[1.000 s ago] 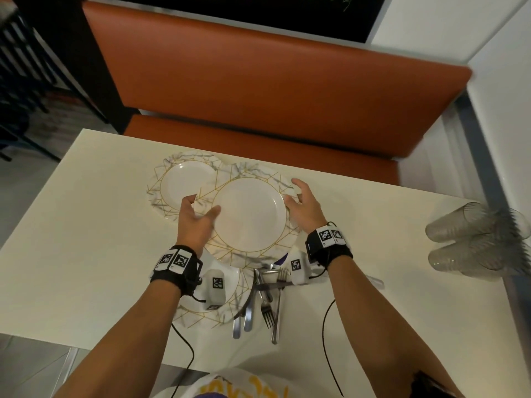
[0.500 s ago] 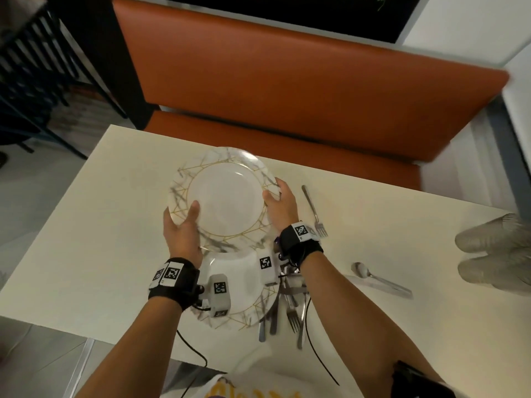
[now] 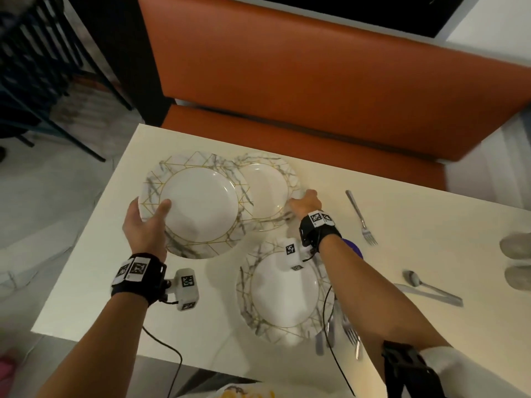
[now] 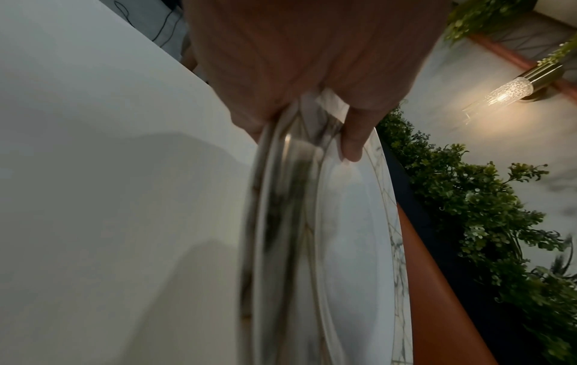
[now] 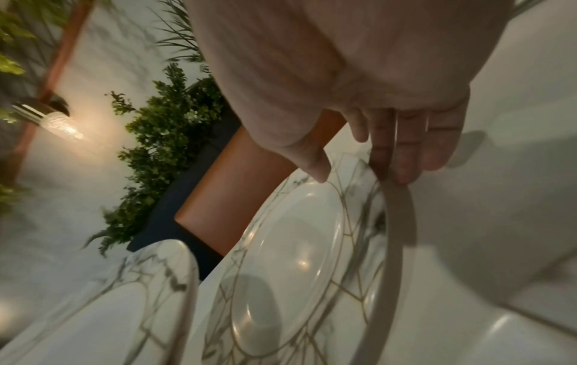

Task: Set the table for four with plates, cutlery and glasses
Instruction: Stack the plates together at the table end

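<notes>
Now one plate (image 3: 201,208) is gripped at its near rim by the left hand (image 3: 146,222), raised over the table (image 3: 86,268); a second plate (image 3: 265,193), beside it, is pinched by the right hand (image 3: 304,203).

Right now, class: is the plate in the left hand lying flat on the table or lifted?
Lifted and tilted: the left hand grips the plate by its rim, overlapping the neighbouring plate.
</notes>
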Motion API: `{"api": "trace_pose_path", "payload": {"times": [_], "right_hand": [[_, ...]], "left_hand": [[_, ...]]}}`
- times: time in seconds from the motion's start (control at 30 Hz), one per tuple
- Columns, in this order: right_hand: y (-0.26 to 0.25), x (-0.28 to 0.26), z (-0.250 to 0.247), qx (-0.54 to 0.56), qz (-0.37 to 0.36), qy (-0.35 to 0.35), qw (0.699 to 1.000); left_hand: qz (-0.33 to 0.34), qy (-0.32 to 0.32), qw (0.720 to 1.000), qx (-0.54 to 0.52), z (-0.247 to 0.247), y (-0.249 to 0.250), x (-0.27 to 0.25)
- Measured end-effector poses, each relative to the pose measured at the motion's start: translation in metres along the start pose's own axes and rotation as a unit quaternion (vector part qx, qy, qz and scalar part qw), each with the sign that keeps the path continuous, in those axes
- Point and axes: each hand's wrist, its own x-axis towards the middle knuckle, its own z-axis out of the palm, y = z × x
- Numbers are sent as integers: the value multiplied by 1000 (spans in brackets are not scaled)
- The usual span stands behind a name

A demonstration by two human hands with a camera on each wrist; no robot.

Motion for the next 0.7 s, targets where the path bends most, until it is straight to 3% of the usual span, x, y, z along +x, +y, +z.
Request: {"api": "trace_pose_path", "payload": {"times": [0.23,0.5,0.7], "right_hand": [[-2,8,0,70,-35,62,995],[-1,-28,-88,111,-153,240,952],[24,-49,-116,116,-190,230,947]], "left_hand": [[17,-36,999,17,-6,7,20],[-24,-52,998,-7,11,8,26],[-62,-87,994,-12,38,1,6]]}}
